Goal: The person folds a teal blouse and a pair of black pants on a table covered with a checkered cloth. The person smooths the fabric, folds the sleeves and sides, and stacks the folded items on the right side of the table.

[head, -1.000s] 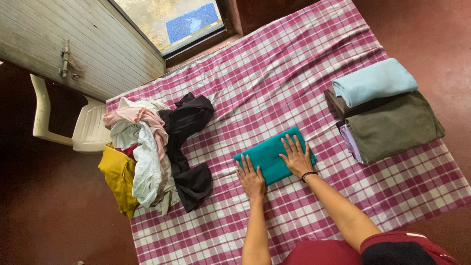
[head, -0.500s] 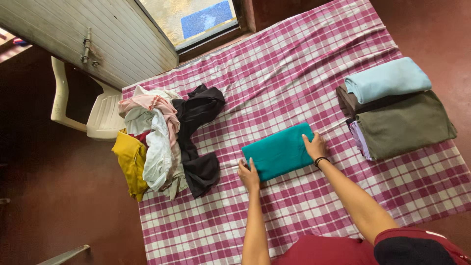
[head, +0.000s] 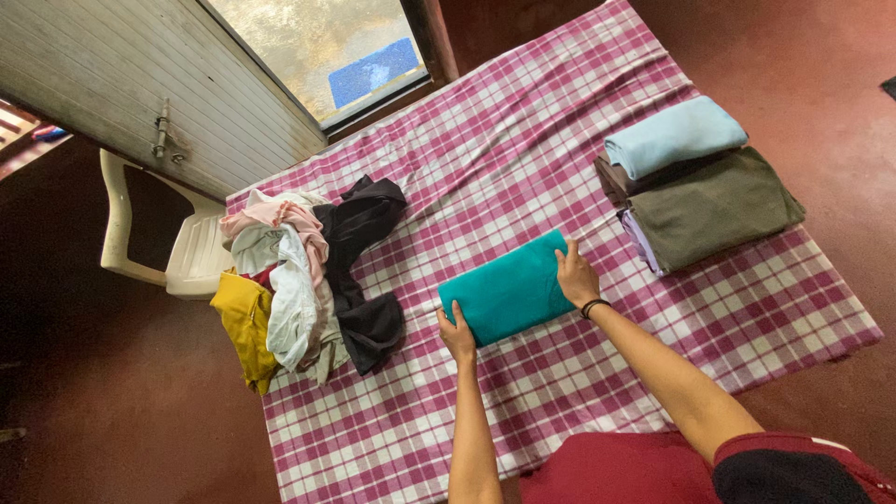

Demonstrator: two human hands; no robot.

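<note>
Two hands: left hand [head: 457, 334] | right hand [head: 577, 276] | gripping folded teal cloth [head: 504, 289]

A: Folded garments? One teal cloth [head: 509, 289], plus four stacked [head: 695, 182].
B: Loose ones? One heap [head: 303, 271], number unclear. One sheet [head: 523, 140], one chair [head: 187, 252], two hands.

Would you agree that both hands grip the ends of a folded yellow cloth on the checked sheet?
Not quite: the folded cloth is teal, not yellow. The head view shows the left hand and right hand gripping its ends on the checked sheet. A yellow garment lies in the unfolded pile.
</note>
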